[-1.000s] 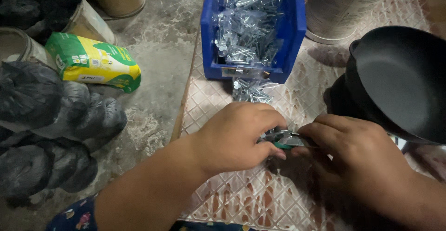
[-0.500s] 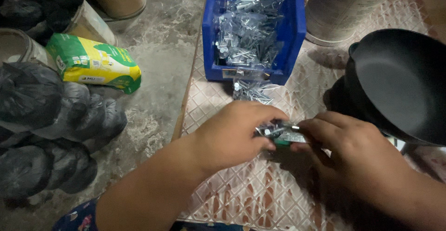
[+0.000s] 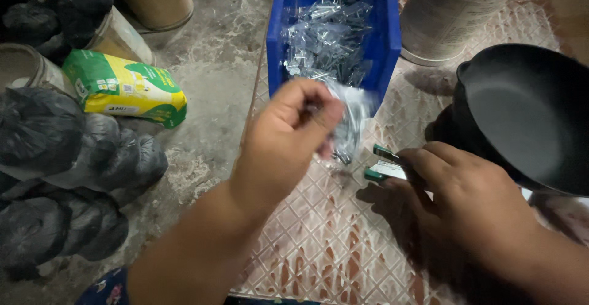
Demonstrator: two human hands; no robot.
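Inside blue bin [image 3: 386,41], clear packets of metal parts [image 3: 325,35]; left hand [image 3: 288,139] above.

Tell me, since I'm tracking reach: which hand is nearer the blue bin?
Left. The left hand, pinching a clear bag of small metal parts, is right at the blue bin's front edge; the right hand holds a green stapler lower down.

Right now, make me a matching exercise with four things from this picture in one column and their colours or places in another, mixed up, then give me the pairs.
Things:
1. bin
2. pan
3. stapler
4. clear packet

Descriptions:
A. black, at the right edge
B. pinched in the left hand
C. blue, filled with clear packets
D. green, held by the right hand

Pairs: 1-C, 2-A, 3-D, 4-B
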